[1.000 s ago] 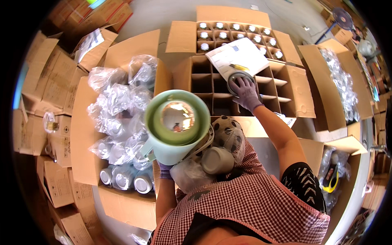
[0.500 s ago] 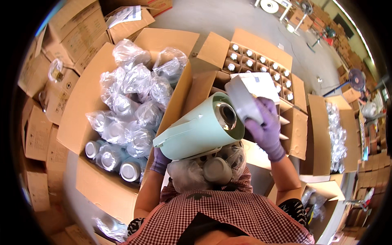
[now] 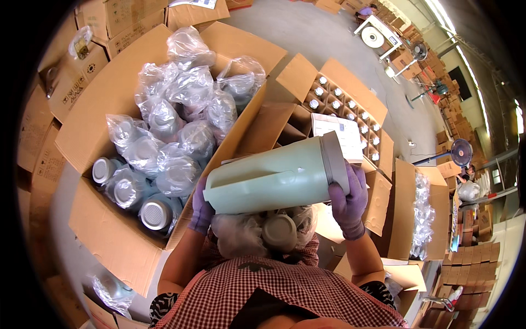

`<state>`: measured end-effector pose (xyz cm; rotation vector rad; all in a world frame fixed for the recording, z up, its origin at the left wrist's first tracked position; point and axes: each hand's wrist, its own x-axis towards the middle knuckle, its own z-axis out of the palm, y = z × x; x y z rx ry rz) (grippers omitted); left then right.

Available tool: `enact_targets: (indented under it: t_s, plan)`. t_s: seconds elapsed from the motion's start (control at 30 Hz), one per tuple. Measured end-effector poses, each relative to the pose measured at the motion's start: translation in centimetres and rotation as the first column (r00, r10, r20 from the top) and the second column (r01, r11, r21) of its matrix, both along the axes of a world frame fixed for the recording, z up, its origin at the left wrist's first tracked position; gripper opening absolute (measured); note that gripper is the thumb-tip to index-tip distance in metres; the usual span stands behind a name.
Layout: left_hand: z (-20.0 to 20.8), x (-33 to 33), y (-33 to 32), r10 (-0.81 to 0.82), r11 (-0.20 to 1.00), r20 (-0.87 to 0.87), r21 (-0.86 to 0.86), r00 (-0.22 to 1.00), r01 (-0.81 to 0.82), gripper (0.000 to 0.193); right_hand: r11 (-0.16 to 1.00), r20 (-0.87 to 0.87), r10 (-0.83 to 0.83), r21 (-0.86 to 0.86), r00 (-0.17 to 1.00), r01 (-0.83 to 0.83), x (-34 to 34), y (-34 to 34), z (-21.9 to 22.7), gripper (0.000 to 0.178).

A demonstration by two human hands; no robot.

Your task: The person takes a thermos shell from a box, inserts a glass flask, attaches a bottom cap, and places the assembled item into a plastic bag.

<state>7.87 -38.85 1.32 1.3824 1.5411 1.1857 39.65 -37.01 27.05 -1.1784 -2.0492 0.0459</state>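
Pale green jug (image 3: 263, 181) (grey-ended), tilted.

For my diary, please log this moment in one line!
left hand: green jug, left end | right hand: grey end piece | jug: sideways

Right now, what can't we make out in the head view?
All head view:
- Left hand: fingertips hidden behind the green vessel.
- Vessel's inside: hidden by its wall and grey collar.
- Silver-topped items: bodies hidden inside their carton.
- Large left carton: floor buried under bagged pieces.
- Person, top edge: too small for detail.
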Motion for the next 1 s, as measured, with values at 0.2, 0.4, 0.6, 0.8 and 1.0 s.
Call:
enact_targets:
  t_s: [0.2, 0.4, 0.6, 0.8, 1.0]
  plan:
    - [2.3, 1.2, -0.9, 0.196, 0.956, 0.566, 0.071, 0.801, -0.284, 0.035, 0.909, -0.178, -0.173, -0.408, 0.969, 0.087, 1.8, 3.2, 0.9, 0.046]
    - [0.8, 0.1, 0.1, 0.211, 0.959, 0.481, 0.065, 0.851, -0.274, 0.038, 0.787, -0.276, -0.008, -0.594, 0.961, -0.165, 4.9, 2.2, 4.3, 0.044]
    - [0.7, 0.5, 1.3, 0.125, 0.985, 0.273, 0.084, 0.954, -0.153, 0.041, 0.994, 0.044, -0.048, -0.092, 0.998, 0.052, 4.9, 0.2, -1.7, 0.046]
    - [1.2, 0.7, 0.4, 0.097, 0.977, 0.67, 0.078, 0.736, -0.199, 0.044, 0.691, -0.11, -0.27, -0.714, 0.957, 0.113, 6.0, 5.1, 4.0, 0.055]
    - [1.4, 1.2, 1.3, 0.189, 0.975, 0.531, -0.003, 0.826, -0.222, 0.045, 0.983, 0.044, 0.018, -0.181, 0.999, -0.01, 6.6, 1.0, -1.3, 0.052]
